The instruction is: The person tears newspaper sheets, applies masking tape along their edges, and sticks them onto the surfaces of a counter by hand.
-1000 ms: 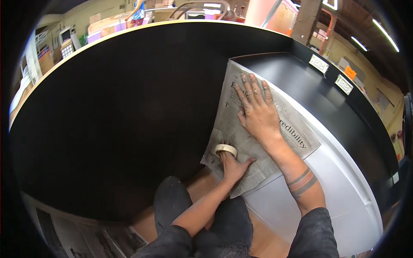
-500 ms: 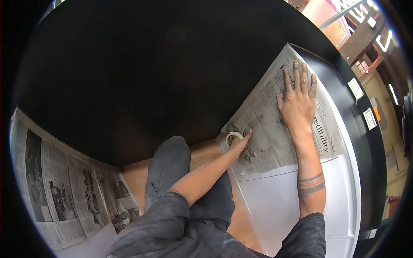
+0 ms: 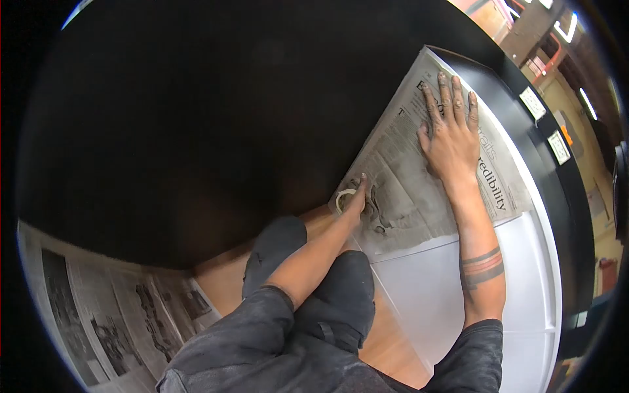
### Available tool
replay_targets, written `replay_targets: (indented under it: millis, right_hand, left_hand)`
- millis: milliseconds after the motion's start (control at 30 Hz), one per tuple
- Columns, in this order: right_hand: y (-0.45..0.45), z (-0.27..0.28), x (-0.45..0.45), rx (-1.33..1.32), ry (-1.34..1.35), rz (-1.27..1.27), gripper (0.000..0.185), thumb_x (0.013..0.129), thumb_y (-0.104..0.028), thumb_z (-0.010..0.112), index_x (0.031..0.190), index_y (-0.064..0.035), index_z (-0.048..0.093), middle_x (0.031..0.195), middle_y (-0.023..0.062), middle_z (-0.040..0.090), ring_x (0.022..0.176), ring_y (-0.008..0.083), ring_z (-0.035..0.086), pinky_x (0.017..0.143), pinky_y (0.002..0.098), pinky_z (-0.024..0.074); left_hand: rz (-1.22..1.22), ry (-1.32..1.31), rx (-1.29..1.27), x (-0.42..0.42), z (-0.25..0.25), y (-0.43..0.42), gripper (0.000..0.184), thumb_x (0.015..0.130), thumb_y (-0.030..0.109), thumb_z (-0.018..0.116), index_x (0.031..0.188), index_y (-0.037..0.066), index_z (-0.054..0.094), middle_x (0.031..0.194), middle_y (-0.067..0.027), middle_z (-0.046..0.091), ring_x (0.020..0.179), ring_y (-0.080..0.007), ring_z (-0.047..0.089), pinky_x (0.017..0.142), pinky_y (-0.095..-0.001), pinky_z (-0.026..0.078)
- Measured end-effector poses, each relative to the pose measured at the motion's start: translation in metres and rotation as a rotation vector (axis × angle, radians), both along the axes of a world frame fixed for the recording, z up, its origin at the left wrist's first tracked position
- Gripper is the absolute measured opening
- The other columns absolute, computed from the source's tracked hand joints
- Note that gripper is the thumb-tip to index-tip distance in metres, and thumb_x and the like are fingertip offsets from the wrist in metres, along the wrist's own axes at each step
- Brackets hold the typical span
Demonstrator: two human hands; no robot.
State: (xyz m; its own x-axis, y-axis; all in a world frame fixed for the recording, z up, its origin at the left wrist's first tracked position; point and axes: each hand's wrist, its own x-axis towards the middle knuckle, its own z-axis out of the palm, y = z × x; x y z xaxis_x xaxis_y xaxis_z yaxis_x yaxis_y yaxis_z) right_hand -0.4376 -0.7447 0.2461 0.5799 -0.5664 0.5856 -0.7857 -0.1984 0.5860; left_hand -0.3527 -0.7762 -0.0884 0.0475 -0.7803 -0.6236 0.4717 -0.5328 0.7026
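A sheet of newspaper (image 3: 400,157) covers the upper part of the white panel on my right. My right hand (image 3: 453,141) lies flat on it near the top, fingers stretched out and slightly spread. Lower down, by the newspaper's left edge, my left hand (image 3: 356,202) grips a roll of pale masking tape (image 3: 340,195). Its thumb points up along the paper; the other fingers are mostly hidden. The newspaper's lower edge hangs over the bare white surface (image 3: 419,281).
A tall black panel (image 3: 196,131) rises in front of me. More newspaper (image 3: 118,314) covers the surface at my left. Beneath my knees is a wood-coloured floor (image 3: 386,334). White socket-like plates (image 3: 559,147) sit on the black outer edge at right.
My left hand has shifted up and left along the newspaper's edge with the tape. My right hand stays flat at the same place on the paper. The whole view has tilted slightly.
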Motion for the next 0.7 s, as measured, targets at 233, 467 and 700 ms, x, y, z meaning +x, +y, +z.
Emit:
replay_targets:
  millis: [233,467,700]
  right_hand:
    - [0.001,0.000,0.006,-0.024,0.042,-0.118,0.072,0.095,-0.045,0.061,0.162,-0.0291,0.041,0.174,0.0026,0.025,0.162,0.0201,0.015,0.134,0.0458,0.0050]
    - [-0.001,-0.002,0.008,-0.026,0.030,-0.146,0.070,0.095,-0.045,0.061,0.161,-0.0321,0.042,0.173,0.0004,0.027,0.161,0.0189,0.018,0.135,0.0461,0.0080]
    - [-0.006,-0.002,0.006,-0.065,0.035,-0.131,0.068,0.095,-0.044,0.061,0.160,-0.0341,0.043,0.172,-0.0002,0.031,0.161,0.0187,0.021,0.135,0.0463,0.0087]
  left_hand:
    - [-0.005,0.332,-0.027,0.007,-0.010,-0.018,0.122,0.079,0.088,0.065,0.165,0.009,0.030,0.167,-0.0095,0.038,0.151,-0.0278,0.039,0.124,-0.0468,0.030]
    - [-0.074,0.381,-0.052,0.021,-0.045,-0.037,0.121,0.079,0.083,0.071,0.167,0.011,0.027,0.171,-0.0084,0.030,0.153,-0.0289,0.033,0.124,-0.0473,0.029]
    - [-0.110,0.389,-0.115,0.041,-0.010,-0.025,0.117,0.084,0.071,0.077,0.167,0.008,0.024,0.170,-0.0134,0.030,0.151,-0.0318,0.038,0.123,-0.0468,0.034]
